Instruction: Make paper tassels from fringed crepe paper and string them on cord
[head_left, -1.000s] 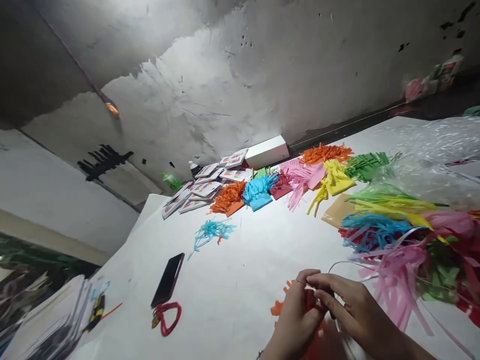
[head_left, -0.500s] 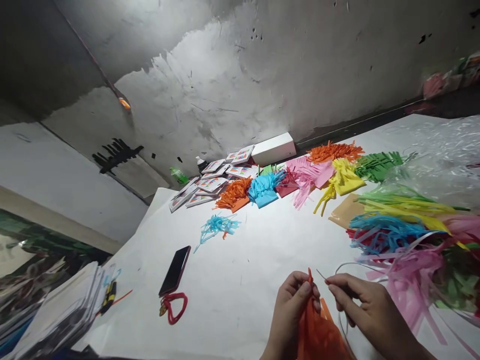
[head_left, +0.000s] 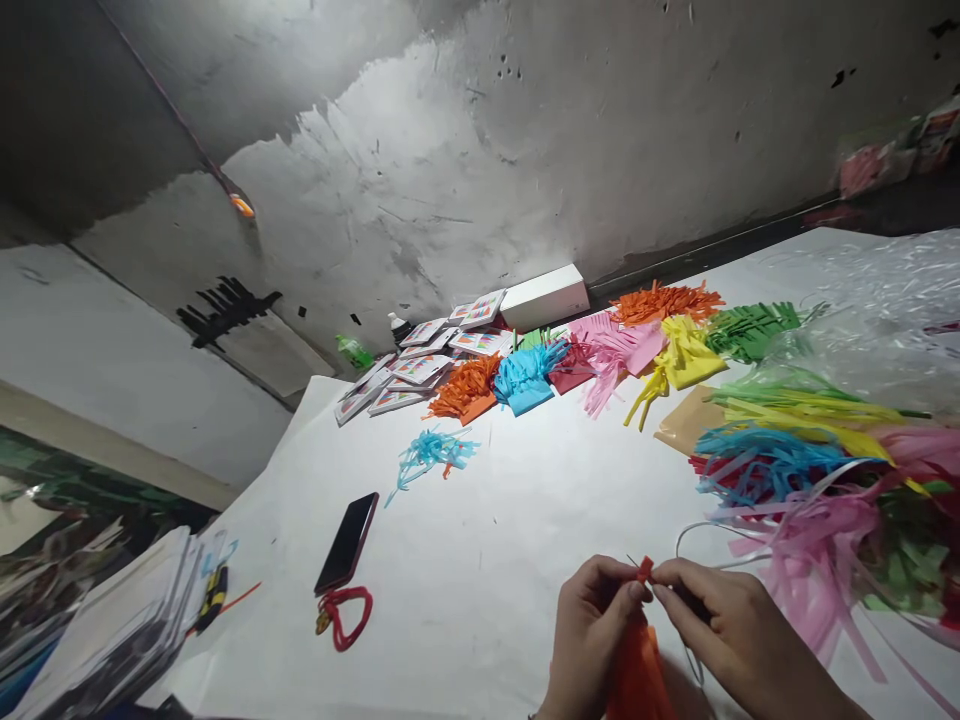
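My left hand (head_left: 592,625) is closed in a pinch round the narrow top of an orange paper tassel (head_left: 636,675), whose wider part hangs below toward the front edge of the view. From the right, my right hand (head_left: 731,610) pinches a thin needle (head_left: 631,561); its tip shows on the far side of the tassel top, and the two hands' fingertips almost meet there. A white cord (head_left: 691,530) loops out behind my right hand and down beside the tassel. Whether the cord runs through the needle's eye is hidden by my fingers.
Fringed paper bundles in several colours, such as blue (head_left: 532,380) and yellow (head_left: 686,355), line the back. Loose tassels (head_left: 817,540) heap at the right. A phone (head_left: 347,543), red cord loop (head_left: 352,620), blue strips (head_left: 431,455), card packs (head_left: 420,370) and white box (head_left: 545,297) lie about.
My right hand has moved left to meet my left hand. The needle, earlier apart from the tassel, now has its tip beyond the tassel's top.
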